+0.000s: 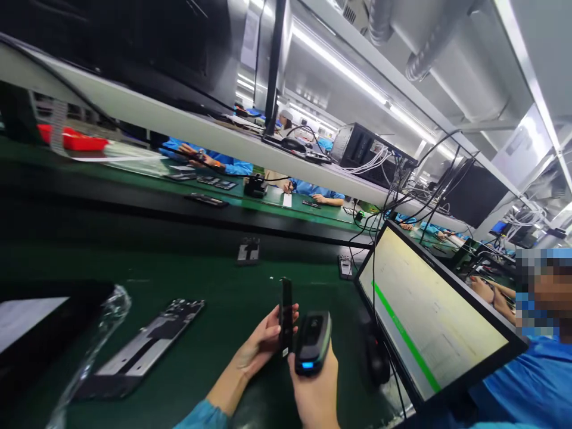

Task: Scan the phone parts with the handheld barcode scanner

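Note:
Near the bottom centre, my left hand holds a thin dark phone part upright, edge-on to the camera, with fingertips showing on its right side. Just to the right, my right hand is wrapped round a black handheld scanner with a small blue light at its near end. The scanner's head is beside the phone part; whether they touch I cannot tell. A larger-looking opened phone lies on the green table left of my hands. Farther back lie a phone frame and another phone part.
A tilted monitor with a green bar stands close on the right, cables hanging by it. Clear plastic wrap and a dark tray are at left. A shelf crosses above the table. A person in blue sits at right.

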`<state>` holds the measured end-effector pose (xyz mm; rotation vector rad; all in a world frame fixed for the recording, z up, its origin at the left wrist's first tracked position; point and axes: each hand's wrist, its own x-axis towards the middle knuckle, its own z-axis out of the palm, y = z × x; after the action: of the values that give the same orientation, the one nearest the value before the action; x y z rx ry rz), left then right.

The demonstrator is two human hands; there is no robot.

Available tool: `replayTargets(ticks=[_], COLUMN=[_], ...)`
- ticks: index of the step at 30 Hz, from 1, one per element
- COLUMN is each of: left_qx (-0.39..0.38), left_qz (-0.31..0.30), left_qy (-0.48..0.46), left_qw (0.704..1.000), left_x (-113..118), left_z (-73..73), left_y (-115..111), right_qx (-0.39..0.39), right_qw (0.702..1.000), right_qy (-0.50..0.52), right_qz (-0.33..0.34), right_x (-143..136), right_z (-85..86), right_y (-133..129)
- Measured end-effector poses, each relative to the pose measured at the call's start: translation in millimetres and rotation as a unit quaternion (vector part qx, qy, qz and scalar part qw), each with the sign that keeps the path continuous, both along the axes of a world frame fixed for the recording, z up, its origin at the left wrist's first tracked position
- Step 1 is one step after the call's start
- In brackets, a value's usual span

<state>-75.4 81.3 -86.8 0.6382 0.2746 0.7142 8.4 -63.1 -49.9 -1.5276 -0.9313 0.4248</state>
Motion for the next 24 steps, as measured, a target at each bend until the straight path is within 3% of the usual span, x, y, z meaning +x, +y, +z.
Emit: replayTargets(ticks=[2,4,8,14,21,24], left_qx=[-0.021,-0.028,0.004,0.017,0.008,0.053], left_qz=[0.029,0.055,0.058,0.071,0.092,0.111], left_qy=[0.027,0.047,0.092,0.102,0.062,0.065], left_qw=[0.999,0.997,0.994,0.992,0.994,0.990], left_x=[-2.2,-5.5,-12.1,-20.4,-45.6,-56.6], left_z=[-5.1,-5.8,5.1,5.6,5.7,10.1], left_y=[-4.8,-9.6,-13.3,-10.2,-4.8,-1.4], right_qx=[-0.026,-0.065,-0.103,-0.117,-0.143,-0.166], right_qw=[0.998,0.992,0.977,0.980,0.984,0.981], right_qy=[-0.053,-0.104,-0.158,-0.126,-0.069,-0.051], right_qz=[-0.009,0.033,0.098,0.102,0.079,0.088], right_x=[-15.0,-25.3,-30.1,-22.1,-19.8,-22.3], right_z=[17.4,24.7,13.8,-2.1,4.5,7.0], right_y=[17.1,26.2,24.7,17.8,14.8,17.3])
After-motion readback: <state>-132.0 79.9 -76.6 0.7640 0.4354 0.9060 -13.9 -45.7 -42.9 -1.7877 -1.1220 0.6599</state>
